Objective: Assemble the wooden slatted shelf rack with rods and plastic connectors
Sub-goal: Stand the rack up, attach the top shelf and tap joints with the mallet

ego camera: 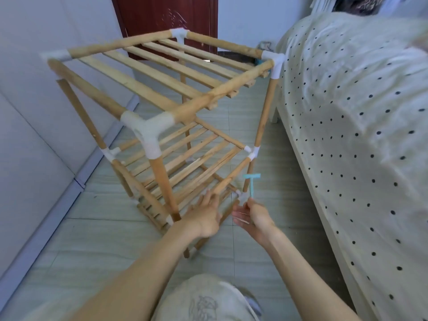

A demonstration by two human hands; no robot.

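Note:
A tall wooden rack (pixel 159 177) of rods and slatted shelves stands on the tiled floor, joined by white plastic connectors (pixel 148 133). Its top slatted shelf (pixel 162 70) fills the upper middle of the view, with two lower shelves beneath. My left hand (pixel 206 216) reaches low with fingers extended, touching a rod of the lowest shelf near its front right corner. My right hand (pixel 252 216) is just to the right of it and pinches the handle of a small light-blue T-shaped hammer (pixel 251 184), head up, beside the rack's lower right connector (pixel 242 196).
A bed (pixel 352 126) with a cream polka-dot cover runs along the right, close to the rack. A white wall (pixel 34 112) lies to the left and a dark red door (pixel 166 17) behind. My knee (pixel 203 300) shows at the bottom edge.

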